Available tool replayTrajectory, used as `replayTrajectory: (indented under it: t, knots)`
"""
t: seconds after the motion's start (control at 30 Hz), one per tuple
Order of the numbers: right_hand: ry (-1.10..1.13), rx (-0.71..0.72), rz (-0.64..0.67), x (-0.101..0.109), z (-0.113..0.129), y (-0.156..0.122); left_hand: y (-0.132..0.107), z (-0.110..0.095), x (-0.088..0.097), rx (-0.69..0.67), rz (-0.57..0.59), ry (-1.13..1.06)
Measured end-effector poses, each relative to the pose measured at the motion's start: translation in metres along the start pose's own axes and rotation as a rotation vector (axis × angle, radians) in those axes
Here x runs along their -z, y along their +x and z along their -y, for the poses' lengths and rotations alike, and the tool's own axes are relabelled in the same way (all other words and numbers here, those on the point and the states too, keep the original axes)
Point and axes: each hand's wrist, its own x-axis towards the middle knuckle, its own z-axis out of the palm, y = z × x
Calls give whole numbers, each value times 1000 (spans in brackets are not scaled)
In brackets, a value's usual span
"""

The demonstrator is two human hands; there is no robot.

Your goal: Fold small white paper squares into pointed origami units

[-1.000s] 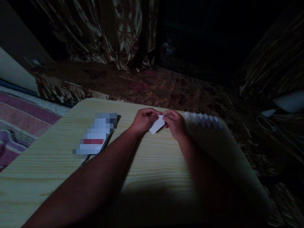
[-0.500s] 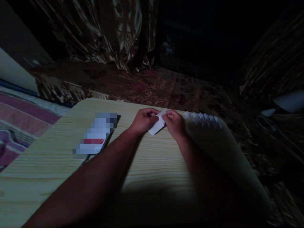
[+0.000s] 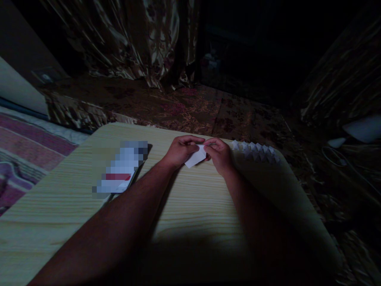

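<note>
Paper (image 3: 193,159) is over the table (image 3: 193,198), pinched by left hand (image 3: 180,153) and right hand (image 3: 219,155). Likely light, fairly stiff, creases easily; hold lightly by edges.

The left forearm (image 3: 119,216) was seen bare, its outline tapered from a thick near end toward the left hand (image 3: 178,153). The right forearm (image 3: 245,202) was bared likewise, its near part lost in shadow. The right hand (image 3: 220,156), like the left, was uncovered; finer detail was blurred.
</note>
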Motion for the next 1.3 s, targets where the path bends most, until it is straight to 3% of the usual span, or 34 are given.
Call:
replayTrajectory:
  t: [0.1,0.3,0.5,0.77,1.0,1.3]
  knots:
    - [19,1,-3,0,0,0,0,1,0,-2,-14,21]
    - [176,-101,-23,3,-1,3,1,3,-2,-60,-156,118]
    - [158,-173,-73,2,1,6,-3,2,-8,-136,-164,294]
    - [116,-162,-31,2,3,4,-2,10,-8,-233,-226,369]
    - [79,-85,-34,0,-3,3,0,11,-5,-234,-306,436]
    - [9,-8,-76,0,-10,5,0,6,-5,-172,-293,330]
